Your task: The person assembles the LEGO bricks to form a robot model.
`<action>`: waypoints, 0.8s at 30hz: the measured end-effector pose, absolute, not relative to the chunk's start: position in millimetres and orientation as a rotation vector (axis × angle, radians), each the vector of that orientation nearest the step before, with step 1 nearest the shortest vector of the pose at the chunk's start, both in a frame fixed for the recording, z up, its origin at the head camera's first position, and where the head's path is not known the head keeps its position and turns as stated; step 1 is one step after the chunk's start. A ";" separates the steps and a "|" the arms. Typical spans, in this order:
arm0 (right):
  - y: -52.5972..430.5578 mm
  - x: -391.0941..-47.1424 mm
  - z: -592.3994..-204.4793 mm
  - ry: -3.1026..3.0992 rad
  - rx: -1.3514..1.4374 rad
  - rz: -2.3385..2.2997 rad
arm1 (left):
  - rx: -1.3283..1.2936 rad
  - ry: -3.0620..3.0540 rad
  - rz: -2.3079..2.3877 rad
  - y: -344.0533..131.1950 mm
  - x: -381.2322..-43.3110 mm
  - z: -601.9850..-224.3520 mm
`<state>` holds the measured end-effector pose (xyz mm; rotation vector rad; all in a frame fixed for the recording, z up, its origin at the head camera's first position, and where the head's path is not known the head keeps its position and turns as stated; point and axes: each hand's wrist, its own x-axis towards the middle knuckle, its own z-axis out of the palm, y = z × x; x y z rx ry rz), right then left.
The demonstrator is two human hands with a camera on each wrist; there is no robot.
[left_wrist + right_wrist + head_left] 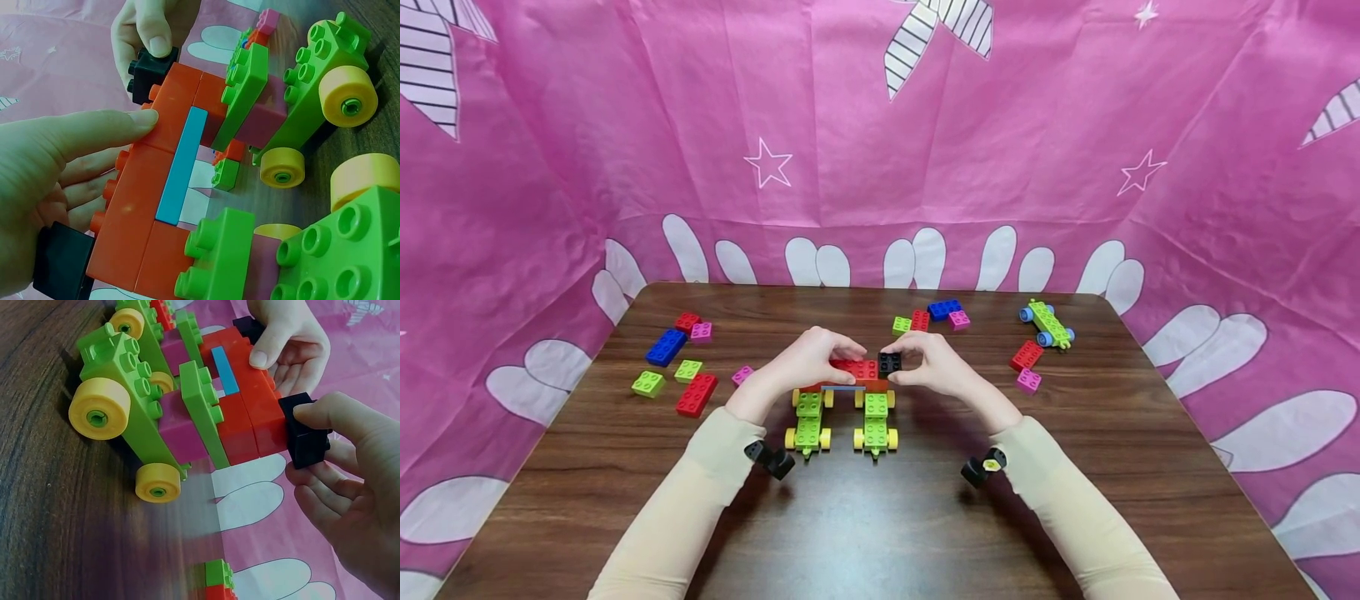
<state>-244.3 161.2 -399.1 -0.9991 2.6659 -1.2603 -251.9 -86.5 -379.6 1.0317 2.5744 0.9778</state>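
Observation:
Two green wheeled bases (808,425) with yellow wheels stand side by side. Pink bricks (182,428) and upright-edged green bricks (203,415) rise from them to a bridge of red bricks (128,212), with a blue piece (182,165) beneath its middle. My left hand (808,360) grips the red bricks, thumb on the near face and fingers behind. A black brick (62,259) sits at the left end, partly hidden by that hand. My right hand (936,362) pinches another black brick (890,364) on the bridge's right end, thumb in front, fingers behind.
Loose bricks lie at the left, among them a blue brick (666,347) and a red brick (697,394). Behind the right hand is another group with a blue brick (944,310). A green base with blue wheels (1049,325) stands at the right, beyond a red brick (1026,356).

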 end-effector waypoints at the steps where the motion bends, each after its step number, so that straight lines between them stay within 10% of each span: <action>1: 160.9 -244.2 -399.0 2.666 -0.996 -1.262 | 1.031 2.576 0.977 -86.6 -251.8 -379.6; 24: 161.9 -240.0 -401.3 2.678 -0.995 -1.282 | 1.033 2.586 0.937 -86.0 -251.3 -377.8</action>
